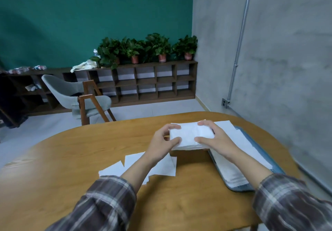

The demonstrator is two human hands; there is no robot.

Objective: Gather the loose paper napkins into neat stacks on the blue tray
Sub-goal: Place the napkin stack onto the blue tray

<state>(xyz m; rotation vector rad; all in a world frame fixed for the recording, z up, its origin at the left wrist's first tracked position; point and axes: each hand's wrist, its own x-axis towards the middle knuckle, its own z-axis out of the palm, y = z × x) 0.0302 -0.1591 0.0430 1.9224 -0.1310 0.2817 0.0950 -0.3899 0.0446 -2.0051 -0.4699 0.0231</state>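
A thick stack of white napkins (188, 137) is held just above the table between both hands. My left hand (161, 144) grips its left end, thumb at the near side and fingers over the top. My right hand (213, 139) grips the right end the same way. The blue tray (240, 188) lies to the right along the table's edge, with white napkins (231, 169) spread over it. Several loose napkins (136, 166) lie flat on the wooden table, partly under my left forearm.
The oval wooden table (89, 185) fills the foreground. Beyond it a grey chair (77, 94) stands on the floor. A low shelf with potted plants (152, 51) runs along the green wall. A grey wall stands close on the right.
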